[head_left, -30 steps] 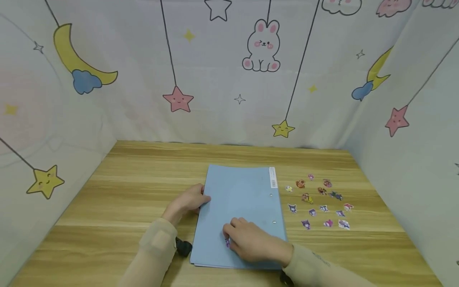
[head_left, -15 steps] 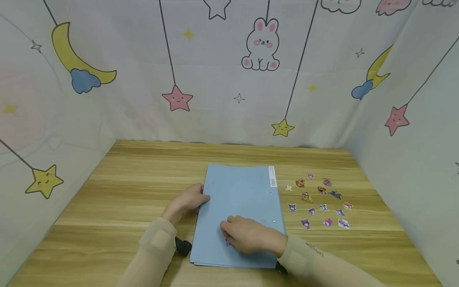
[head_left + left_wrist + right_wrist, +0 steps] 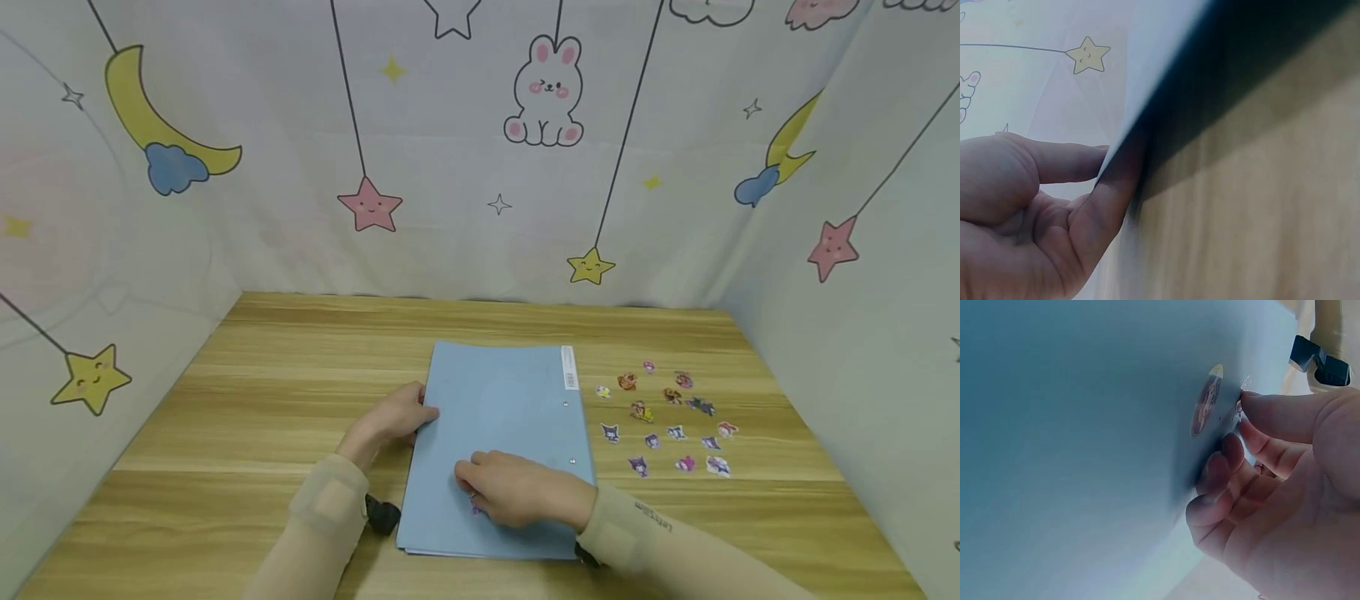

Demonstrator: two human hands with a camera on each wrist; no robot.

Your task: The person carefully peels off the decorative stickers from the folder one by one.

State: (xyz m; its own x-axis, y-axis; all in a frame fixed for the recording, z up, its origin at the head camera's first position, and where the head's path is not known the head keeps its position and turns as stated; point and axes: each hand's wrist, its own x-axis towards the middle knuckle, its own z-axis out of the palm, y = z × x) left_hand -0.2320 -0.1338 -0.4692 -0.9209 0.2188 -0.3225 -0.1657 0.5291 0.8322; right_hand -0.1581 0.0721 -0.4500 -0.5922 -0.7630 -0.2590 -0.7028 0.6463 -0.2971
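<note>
A light blue folder (image 3: pixel 502 400) lies on the wooden table. My left hand (image 3: pixel 396 417) grips its left edge, thumb on top; in the left wrist view the fingers (image 3: pixel 1107 206) go underneath. My right hand (image 3: pixel 517 487) is over the lower half of the folder, fingers curled. A small purple sticker (image 3: pixel 475 505) shows below its fingertips. From the right wrist, thumb and index finger pinch a small sticker (image 3: pixel 1239 411) at the folder's surface. An oval sticker (image 3: pixel 1208 403) lies flat on the folder beside the fingertips.
Several small cartoon stickers (image 3: pixel 641 411) are spread on the table (image 3: pixel 300 358) to the right of the folder. A white label (image 3: pixel 570 367) and two rivets mark the folder's right side. A patterned curtain (image 3: pixel 450 150) surrounds the table at the back and sides.
My right hand has shifted slightly left and up over the folder, staying near the purple sticker. My left hand keeps its grip on the folder's edge.
</note>
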